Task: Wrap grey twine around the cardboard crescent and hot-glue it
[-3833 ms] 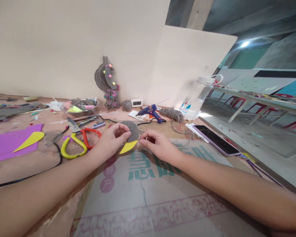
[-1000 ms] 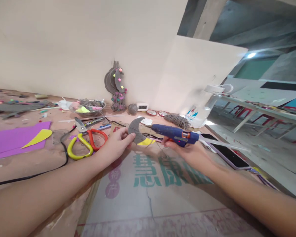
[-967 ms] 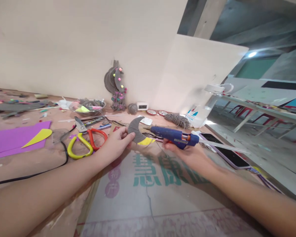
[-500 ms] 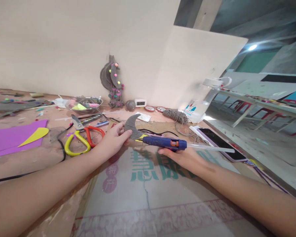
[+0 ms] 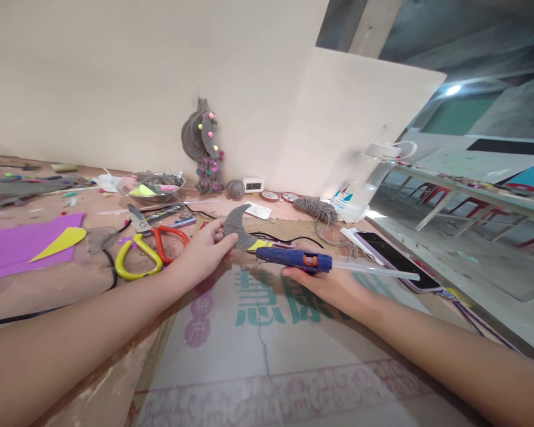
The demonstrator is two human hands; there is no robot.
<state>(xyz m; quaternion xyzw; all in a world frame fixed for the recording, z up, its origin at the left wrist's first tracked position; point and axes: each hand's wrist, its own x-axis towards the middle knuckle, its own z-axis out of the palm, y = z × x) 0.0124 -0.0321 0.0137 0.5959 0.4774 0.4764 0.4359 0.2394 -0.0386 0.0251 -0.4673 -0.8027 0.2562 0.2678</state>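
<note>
Between the thumb and fingers of my left hand [image 5: 213,246] is a crescent moon [image 5: 239,228], wrapped in grey yarn, with a bare yellow tip on its lower right. My right hand [image 5: 318,284] grips a blue hot glue gun [image 5: 293,259], its fingers partly hidden behind the body. The gun's nozzle points left and meets the crescent near the border of the yarn and the yellow; whether it touches I cannot tell. A clear glue stick [image 5: 378,270] sticks out of the back of the gun. Both hands are above a printed cardboard sheet [image 5: 231,362].
Scissors [image 5: 137,267] with yellow and red handles lie left of my left hand, near purple sheets [image 5: 26,252]. Behind stand a decorated grey moon hanging [image 5: 202,145] and a small clock [image 5: 253,185]. Grey yarn [image 5: 317,210], a water bottle [image 5: 362,181] and a phone [image 5: 398,259] are to the right.
The crescent has turned slightly, showing more of its yellow tip. The glue gun has shifted a little to the left. Both hands keep their hold.
</note>
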